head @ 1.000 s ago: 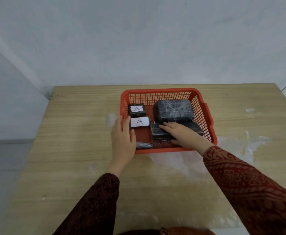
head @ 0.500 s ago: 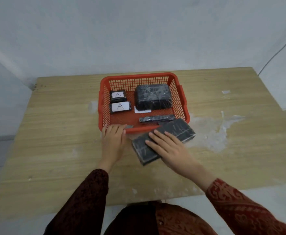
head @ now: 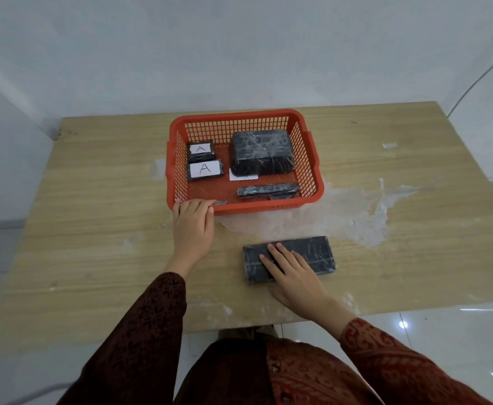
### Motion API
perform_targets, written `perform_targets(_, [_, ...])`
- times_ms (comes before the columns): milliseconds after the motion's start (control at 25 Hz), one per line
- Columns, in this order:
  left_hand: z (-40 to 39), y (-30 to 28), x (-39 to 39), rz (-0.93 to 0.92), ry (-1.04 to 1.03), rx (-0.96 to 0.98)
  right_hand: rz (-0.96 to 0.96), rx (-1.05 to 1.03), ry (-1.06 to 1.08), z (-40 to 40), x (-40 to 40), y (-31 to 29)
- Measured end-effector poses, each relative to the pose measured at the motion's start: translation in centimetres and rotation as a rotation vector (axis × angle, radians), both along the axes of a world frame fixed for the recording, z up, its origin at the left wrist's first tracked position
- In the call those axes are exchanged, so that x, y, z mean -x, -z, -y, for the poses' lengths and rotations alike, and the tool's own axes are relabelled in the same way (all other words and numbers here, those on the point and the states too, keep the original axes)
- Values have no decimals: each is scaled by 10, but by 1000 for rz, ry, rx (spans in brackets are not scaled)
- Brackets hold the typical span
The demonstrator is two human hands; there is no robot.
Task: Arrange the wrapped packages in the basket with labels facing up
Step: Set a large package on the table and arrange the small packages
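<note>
A red mesh basket [head: 312,171] stands on the wooden table. Inside it lie two small black packages with white "A" labels up, a smaller one [head: 200,150] and a wider one [head: 204,170], a big black wrapped block [head: 261,152] with no label showing, a loose white label [head: 243,176] at its front edge, and a thin dark package [head: 268,190]. My left hand [head: 192,226] rests with its fingers on the basket's near left rim. A flat black package [head: 312,254] lies on the table below the basket, and my right hand [head: 293,274] lies flat on it.
The table [head: 93,229] has a whitish patch of film or residue [head: 347,213] to the right of the basket. A small tape scrap [head: 389,145] lies at the far right. A cable [head: 479,74] runs down the wall at the right. The table's near edge is close to my body.
My right hand has drawn the flat black package out of the basket, over the front rim, and down onto the table toward me. My left hand has stayed at the basket's near left corner.
</note>
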State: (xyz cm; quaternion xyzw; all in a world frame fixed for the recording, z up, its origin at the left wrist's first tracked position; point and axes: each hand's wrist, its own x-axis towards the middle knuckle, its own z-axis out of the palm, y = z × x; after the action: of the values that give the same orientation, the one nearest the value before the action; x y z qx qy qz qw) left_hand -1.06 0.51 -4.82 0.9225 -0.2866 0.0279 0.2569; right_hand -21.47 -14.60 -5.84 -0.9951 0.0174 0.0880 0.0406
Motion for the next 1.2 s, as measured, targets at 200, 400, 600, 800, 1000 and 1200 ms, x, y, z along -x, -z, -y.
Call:
perform_targets(200, [-2, 2, -1, -4, 9, 26, 248, -272, 54, 13, -57, -39])
perform_targets(400, [-6, -2, -9, -71, 85, 62, 291, -340, 147, 35, -147, -58])
perform_targets(600, [-18, -15, -32, -87, 51, 277, -39, -167, 78, 50, -208, -44])
perform_targets(800, [-17, -14, -67, -144, -100, 288, -208, -78, 199, 72, -214, -27])
perform_targets(1000, [-8, -3, -81, -318, -91, 399, -197, -159, 162, 83, -216, -26])
perform_targets(1200, [-10, 7, -82, -325, -87, 459, -123, -492, 87, 64, -244, -33])
